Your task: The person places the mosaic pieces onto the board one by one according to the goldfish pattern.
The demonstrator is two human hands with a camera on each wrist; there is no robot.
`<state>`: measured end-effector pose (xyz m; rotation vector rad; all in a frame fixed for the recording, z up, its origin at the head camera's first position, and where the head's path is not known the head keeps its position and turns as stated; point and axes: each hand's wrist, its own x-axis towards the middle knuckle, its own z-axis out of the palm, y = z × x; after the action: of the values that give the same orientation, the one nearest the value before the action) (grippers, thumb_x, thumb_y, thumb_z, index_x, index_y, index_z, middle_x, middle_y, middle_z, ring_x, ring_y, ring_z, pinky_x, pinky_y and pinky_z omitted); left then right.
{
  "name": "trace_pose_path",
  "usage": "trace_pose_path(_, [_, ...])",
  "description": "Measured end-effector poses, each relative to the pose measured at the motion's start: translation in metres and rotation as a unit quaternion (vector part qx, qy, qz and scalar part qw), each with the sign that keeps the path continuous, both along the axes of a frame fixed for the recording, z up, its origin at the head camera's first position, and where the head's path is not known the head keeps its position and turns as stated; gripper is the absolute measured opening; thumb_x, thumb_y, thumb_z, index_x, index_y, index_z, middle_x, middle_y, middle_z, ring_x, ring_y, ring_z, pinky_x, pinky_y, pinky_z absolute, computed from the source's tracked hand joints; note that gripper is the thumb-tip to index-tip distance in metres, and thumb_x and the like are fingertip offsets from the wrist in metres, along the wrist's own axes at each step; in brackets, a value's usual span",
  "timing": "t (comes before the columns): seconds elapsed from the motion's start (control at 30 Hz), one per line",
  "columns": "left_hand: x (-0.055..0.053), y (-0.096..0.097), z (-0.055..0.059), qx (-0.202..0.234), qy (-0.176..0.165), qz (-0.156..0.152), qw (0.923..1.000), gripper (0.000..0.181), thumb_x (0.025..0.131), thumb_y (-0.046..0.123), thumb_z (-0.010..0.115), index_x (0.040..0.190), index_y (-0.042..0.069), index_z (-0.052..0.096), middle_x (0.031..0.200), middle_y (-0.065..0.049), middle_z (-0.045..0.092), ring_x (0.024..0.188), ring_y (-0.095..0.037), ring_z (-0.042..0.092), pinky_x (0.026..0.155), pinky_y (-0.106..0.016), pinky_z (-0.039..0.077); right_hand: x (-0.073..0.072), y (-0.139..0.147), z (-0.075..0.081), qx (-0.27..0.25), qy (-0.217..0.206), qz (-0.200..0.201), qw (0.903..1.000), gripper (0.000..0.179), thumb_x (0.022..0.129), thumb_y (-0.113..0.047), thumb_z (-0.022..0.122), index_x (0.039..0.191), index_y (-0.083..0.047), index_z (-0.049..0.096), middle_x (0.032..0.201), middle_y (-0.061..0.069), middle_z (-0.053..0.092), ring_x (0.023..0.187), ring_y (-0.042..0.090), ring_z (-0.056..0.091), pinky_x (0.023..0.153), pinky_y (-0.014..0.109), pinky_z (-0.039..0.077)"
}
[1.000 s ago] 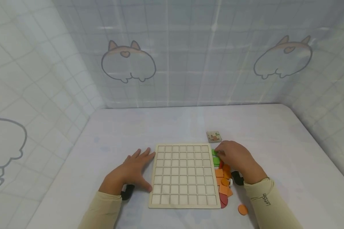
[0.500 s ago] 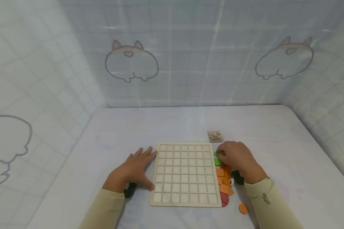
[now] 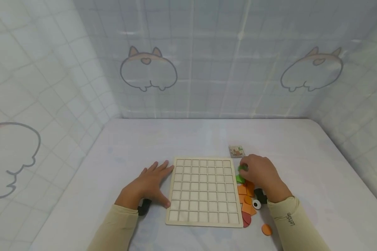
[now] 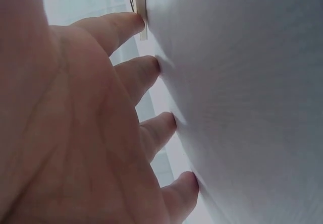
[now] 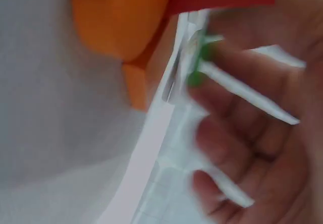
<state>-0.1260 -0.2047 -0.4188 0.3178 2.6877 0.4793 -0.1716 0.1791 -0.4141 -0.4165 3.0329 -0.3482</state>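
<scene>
A pale wooden board with a grid of square recesses lies flat on the table. My left hand has its fingers spread on the table, with the forefinger and thumb tips at the board's left edge. In the left wrist view, the fingertips meet the white surface. Beside the board's upper right corner, my right hand pinches a small green tile between thumb and fingers. Another green tile lies just below that hand, partly covered by it.
Orange tiles, dark red rounded tiles and a round eye piece lie along the board's right edge. An orange disc sits apart, near the right sleeve. A small patterned card lies behind the board's corner.
My right hand has shifted slightly right with the green tile, lifting it off the pile. The eye piece now shows its face fully. My left hand stays at the board's edge.
</scene>
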Motion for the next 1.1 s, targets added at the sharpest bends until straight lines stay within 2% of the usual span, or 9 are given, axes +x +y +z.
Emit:
trace_pose_path(0.13, [-0.001, 0.001, -0.001, 0.012, -0.001, -0.003, 0.9999, 0.134, 0.05, 0.056, 0.097, 0.161, 0.023, 0.03, 0.171, -0.004, 0.017, 0.159, -0.038, 0.005, 0.123, -0.068, 0.004, 0.006, -0.005, 0.003, -0.032, 0.014, 0.035, 0.9988, 0.019, 0.081, -0.021, 0.068, 0.097, -0.016, 0.076, 0.099, -0.001, 0.074, 0.079, 0.017, 0.057, 0.081, 0.043, 0.053])
trace_pose_path(0.23, [-0.002, 0.002, -0.003, 0.016, -0.004, -0.004, 0.9999, 0.133, 0.051, 0.056, 0.097, 0.162, 0.024, 0.029, 0.171, -0.002, 0.017, 0.159, -0.036, 0.003, 0.123, -0.068, 0.001, 0.009, -0.01, 0.002, -0.054, -0.005, 0.084, 0.995, 0.015, 0.083, -0.02, 0.071, 0.098, -0.017, 0.076, 0.103, -0.004, 0.073, 0.085, 0.015, 0.058, 0.083, 0.041, 0.054])
trace_pose_path(0.3, [-0.002, 0.003, -0.004, 0.013, -0.005, -0.006, 0.9999, 0.133, 0.052, 0.057, 0.096, 0.162, 0.023, 0.029, 0.171, -0.002, 0.017, 0.159, -0.036, 0.003, 0.123, -0.068, 0.001, 0.011, -0.013, 0.001, -0.052, -0.015, 0.102, 0.9933, 0.015, 0.085, -0.021, 0.073, 0.099, -0.018, 0.076, 0.103, -0.005, 0.073, 0.088, 0.014, 0.06, 0.086, 0.041, 0.054])
trace_pose_path(0.43, [-0.003, 0.003, -0.006, 0.009, -0.009, -0.01, 0.9999, 0.132, 0.054, 0.057, 0.095, 0.162, 0.022, 0.029, 0.172, -0.003, 0.016, 0.159, -0.037, 0.002, 0.122, -0.07, 0.0, 0.013, -0.017, -0.002, -0.043, -0.024, 0.101, 0.9937, 0.015, 0.086, -0.022, 0.076, 0.101, -0.019, 0.077, 0.104, -0.006, 0.072, 0.091, 0.013, 0.06, 0.091, 0.041, 0.054])
trace_pose_path(0.57, [-0.003, 0.003, -0.008, 0.01, -0.012, -0.013, 0.9998, 0.131, 0.055, 0.057, 0.095, 0.162, 0.021, 0.029, 0.172, -0.003, 0.015, 0.159, -0.037, 0.0, 0.121, -0.071, -0.001, 0.014, -0.019, -0.003, -0.028, -0.019, 0.098, 0.9946, 0.012, 0.086, -0.02, 0.076, 0.098, -0.021, 0.078, 0.101, -0.009, 0.072, 0.088, 0.011, 0.059, 0.089, 0.04, 0.054])
trace_pose_path(0.77, [-0.003, 0.001, -0.01, 0.017, -0.016, -0.014, 0.9996, 0.131, 0.055, 0.057, 0.095, 0.162, 0.021, 0.028, 0.172, -0.003, 0.014, 0.159, -0.037, -0.001, 0.121, -0.071, -0.003, 0.016, -0.025, -0.001, -0.003, -0.001, 0.124, 0.9923, 0.012, 0.084, -0.016, 0.078, 0.094, -0.024, 0.08, 0.096, -0.011, 0.071, 0.085, 0.01, 0.06, 0.087, 0.038, 0.054])
trace_pose_path(0.97, [-0.004, 0.0, -0.01, 0.023, -0.023, -0.012, 0.9994, 0.132, 0.055, 0.058, 0.094, 0.163, 0.022, 0.027, 0.172, -0.003, 0.013, 0.159, -0.036, -0.003, 0.121, -0.07, -0.005, 0.017, -0.026, 0.001, 0.014, -0.008, 0.124, 0.9922, 0.011, 0.085, -0.017, 0.08, 0.094, -0.024, 0.082, 0.097, -0.011, 0.071, 0.091, 0.012, 0.062, 0.09, 0.039, 0.055])
trace_pose_path(1.1, [-0.005, -0.001, -0.01, 0.021, -0.023, -0.013, 0.9994, 0.132, 0.055, 0.058, 0.094, 0.163, 0.023, 0.025, 0.172, -0.002, 0.012, 0.159, -0.035, -0.004, 0.122, -0.069, -0.005, 0.017, -0.023, 0.003, 0.005, -0.009, 0.144, 0.9896, 0.009, 0.086, -0.018, 0.079, 0.093, -0.023, 0.082, 0.096, -0.012, 0.07, 0.091, 0.012, 0.062, 0.09, 0.039, 0.055])
